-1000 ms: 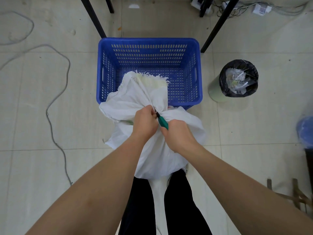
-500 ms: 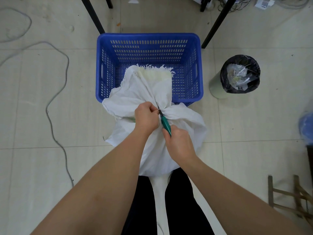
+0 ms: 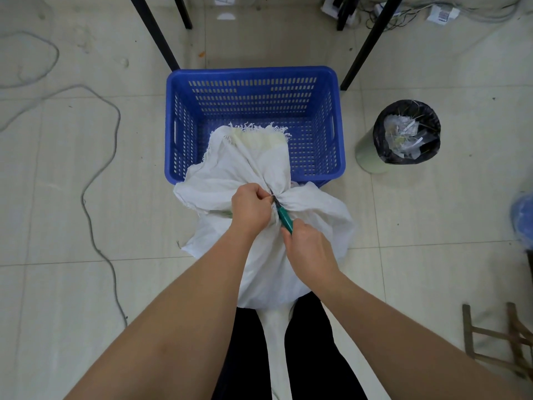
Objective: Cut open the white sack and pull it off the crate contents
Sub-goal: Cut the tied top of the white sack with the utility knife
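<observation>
Our left hand [image 3: 250, 208] pinches the sack [image 3: 268, 255] neck tight so it stays taut; our right hand [image 3: 310, 249] is closed around the cutter [image 3: 284, 216], blade at the tie. The sack leans on the crate [image 3: 253, 76] edge.

I see a pale tiled floor [image 3: 403, 226] carrying everything here. Straight beyond my grip a blue slotted crate [image 3: 253, 73] sits on it, and the white sack [image 3: 317, 215] stands under the grip, its frayed neck flopped over the crate's near wall. To the right of the grip stands a round bin with a black liner [image 3: 403, 134]. Far left of the grip a grey cable [image 3: 95, 180] snakes across the tiles. Black table legs [image 3: 155, 33] stand beyond the crate.
</observation>
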